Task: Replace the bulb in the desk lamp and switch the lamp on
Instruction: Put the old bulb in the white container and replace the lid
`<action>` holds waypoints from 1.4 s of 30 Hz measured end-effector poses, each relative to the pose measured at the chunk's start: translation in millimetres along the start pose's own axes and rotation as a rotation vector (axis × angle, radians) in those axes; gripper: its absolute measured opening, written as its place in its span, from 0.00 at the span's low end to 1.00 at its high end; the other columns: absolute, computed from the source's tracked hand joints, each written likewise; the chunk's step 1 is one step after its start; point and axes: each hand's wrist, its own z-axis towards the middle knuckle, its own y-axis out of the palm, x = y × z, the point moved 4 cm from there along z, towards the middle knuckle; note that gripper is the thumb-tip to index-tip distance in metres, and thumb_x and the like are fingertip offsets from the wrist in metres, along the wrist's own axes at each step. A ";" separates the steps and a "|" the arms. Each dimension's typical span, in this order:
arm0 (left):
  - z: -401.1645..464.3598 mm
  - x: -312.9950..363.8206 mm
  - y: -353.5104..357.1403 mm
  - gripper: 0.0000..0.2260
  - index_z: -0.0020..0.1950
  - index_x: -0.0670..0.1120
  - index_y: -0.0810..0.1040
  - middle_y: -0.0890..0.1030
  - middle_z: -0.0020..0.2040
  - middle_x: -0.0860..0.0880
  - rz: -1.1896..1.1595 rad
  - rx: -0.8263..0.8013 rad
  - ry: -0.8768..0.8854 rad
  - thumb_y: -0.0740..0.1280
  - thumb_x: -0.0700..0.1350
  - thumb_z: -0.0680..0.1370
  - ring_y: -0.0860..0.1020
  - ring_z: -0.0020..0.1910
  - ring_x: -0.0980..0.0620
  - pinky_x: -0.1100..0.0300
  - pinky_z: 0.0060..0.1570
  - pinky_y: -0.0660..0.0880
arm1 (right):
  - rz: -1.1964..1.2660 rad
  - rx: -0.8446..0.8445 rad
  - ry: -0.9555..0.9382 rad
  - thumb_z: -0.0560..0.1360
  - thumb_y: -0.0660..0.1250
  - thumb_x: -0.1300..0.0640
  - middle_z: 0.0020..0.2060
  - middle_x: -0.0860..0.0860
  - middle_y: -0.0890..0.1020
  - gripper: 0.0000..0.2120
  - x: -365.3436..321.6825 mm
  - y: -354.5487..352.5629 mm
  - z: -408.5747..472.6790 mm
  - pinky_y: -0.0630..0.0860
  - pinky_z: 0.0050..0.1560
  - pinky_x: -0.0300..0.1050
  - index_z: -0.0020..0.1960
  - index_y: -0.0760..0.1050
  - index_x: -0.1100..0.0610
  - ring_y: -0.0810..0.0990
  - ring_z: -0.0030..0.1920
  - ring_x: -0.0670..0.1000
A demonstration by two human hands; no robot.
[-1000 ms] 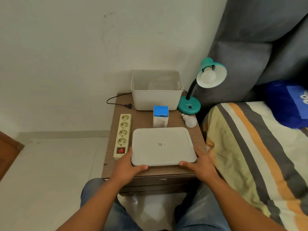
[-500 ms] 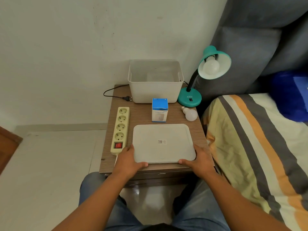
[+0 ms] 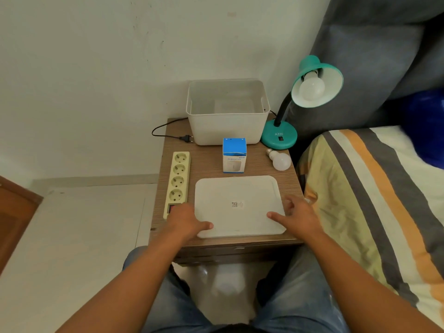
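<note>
Resting both hands, left hand (image 3: 185,221) and right hand (image 3: 299,216), fingers loose, on flat white plastic lid (image 3: 236,205); I judge teal gooseneck desk lamp (image 3: 312,85) bulb swap not started, spare white bulb (image 3: 280,160) untouched on counter.

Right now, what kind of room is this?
Most likely a bedroom. A small wooden bedside table stands against the wall right beside a bed with a striped blanket, and a green desk lamp sits on the table's back corner.
</note>
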 end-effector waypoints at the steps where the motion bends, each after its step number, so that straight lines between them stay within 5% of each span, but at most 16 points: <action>1: 2.9 3.0 -8.8 0.22 0.54 0.42 0.78 0.82 0.52 0.45 -0.019 0.023 0.020 0.77 0.57 0.71 0.75 0.44 0.51 0.64 0.32 0.66 | 0.019 0.021 0.010 0.67 0.78 0.42 0.61 0.53 0.78 0.37 -2.5 -5.2 5.8 0.76 0.61 0.53 0.70 0.71 0.57 0.77 0.60 0.55; 4: 16.1 15.2 -39.1 0.19 0.60 0.43 0.78 0.79 0.54 0.49 -0.140 0.092 0.079 0.75 0.53 0.75 0.74 0.51 0.51 0.61 0.44 0.70 | 0.010 0.070 0.007 0.70 0.75 0.41 0.60 0.53 0.77 0.36 -14.4 -18.0 27.9 0.75 0.62 0.56 0.72 0.69 0.54 0.77 0.59 0.54; 8: 47.7 26.6 -81.8 0.37 0.77 0.43 0.66 0.73 0.72 0.45 -0.276 0.237 0.146 0.74 0.58 0.74 0.74 0.68 0.45 0.52 0.63 0.72 | 0.024 0.125 -0.026 0.73 0.73 0.46 0.63 0.52 0.75 0.30 -32.1 -30.9 61.3 0.75 0.63 0.59 0.72 0.69 0.49 0.75 0.62 0.55; 12: 88.2 46.4 -126.6 0.44 0.82 0.46 0.55 0.63 0.79 0.44 -0.319 0.346 0.223 0.74 0.59 0.74 0.64 0.77 0.45 0.51 0.72 0.66 | -0.059 0.214 -0.089 0.74 0.73 0.50 0.69 0.56 0.71 0.31 -50.3 -43.5 100.2 0.68 0.70 0.55 0.74 0.68 0.52 0.71 0.67 0.58; 15: 119.4 64.7 -159.2 0.45 0.80 0.47 0.59 0.66 0.77 0.44 -0.283 0.405 0.272 0.73 0.64 0.71 0.65 0.76 0.45 0.49 0.73 0.65 | -0.082 0.184 -0.087 0.74 0.72 0.49 0.72 0.55 0.69 0.33 -56.8 -46.3 128.4 0.65 0.72 0.55 0.76 0.66 0.50 0.68 0.70 0.59; 19: 156.5 75.6 -180.9 0.50 0.77 0.46 0.64 0.72 0.73 0.46 -0.244 0.428 0.274 0.69 0.74 0.63 0.69 0.73 0.45 0.45 0.70 0.69 | -0.111 0.120 -0.042 0.75 0.71 0.48 0.73 0.55 0.67 0.31 -57.4 -44.6 146.7 0.65 0.72 0.58 0.76 0.66 0.47 0.67 0.72 0.60; 25: 173.1 87.8 -177.7 0.44 0.78 0.39 0.63 0.73 0.72 0.43 -0.249 0.431 0.247 0.74 0.62 0.71 0.69 0.72 0.42 0.53 0.68 0.68 | -0.063 0.130 -0.039 0.76 0.71 0.52 0.63 0.57 0.76 0.24 -53.6 -38.9 141.8 0.70 0.63 0.51 0.70 0.74 0.52 0.75 0.63 0.58; 31: 186.6 76.4 -179.5 0.46 0.70 0.42 0.74 0.81 0.64 0.43 -0.280 0.430 0.221 0.73 0.72 0.62 0.77 0.64 0.43 0.46 0.63 0.75 | 0.062 0.242 -0.212 0.75 0.72 0.50 0.61 0.51 0.78 0.23 -71.9 -55.7 123.1 0.76 0.62 0.52 0.68 0.76 0.53 0.77 0.59 0.52; 34: 183.8 77.2 -180.8 0.36 0.64 0.44 0.79 0.84 0.58 0.45 -0.288 0.434 0.244 0.77 0.66 0.65 0.80 0.58 0.45 0.52 0.55 0.77 | 0.108 0.324 -0.329 0.75 0.73 0.50 0.60 0.47 0.78 0.22 -92.8 -76.3 108.7 0.76 0.55 0.38 0.67 0.76 0.51 0.77 0.58 0.46; 38: 184.7 74.3 -177.6 0.35 0.64 0.44 0.79 0.84 0.56 0.46 -0.335 0.459 0.253 0.78 0.64 0.65 0.81 0.55 0.47 0.55 0.53 0.77 | 0.147 0.418 -0.443 0.74 0.73 0.50 0.58 0.42 0.77 0.21 -135.2 -102.1 98.5 0.73 0.51 0.29 0.67 0.77 0.50 0.76 0.57 0.41; 42: 184.4 74.1 -174.3 0.28 0.61 0.45 0.81 0.85 0.54 0.49 -0.408 0.453 0.272 0.80 0.57 0.67 0.82 0.51 0.51 0.67 0.42 0.74 | 0.143 0.442 -0.518 0.75 0.72 0.49 0.55 0.45 0.78 0.21 -191.7 -107.8 118.5 0.75 0.54 0.33 0.66 0.77 0.52 0.76 0.55 0.44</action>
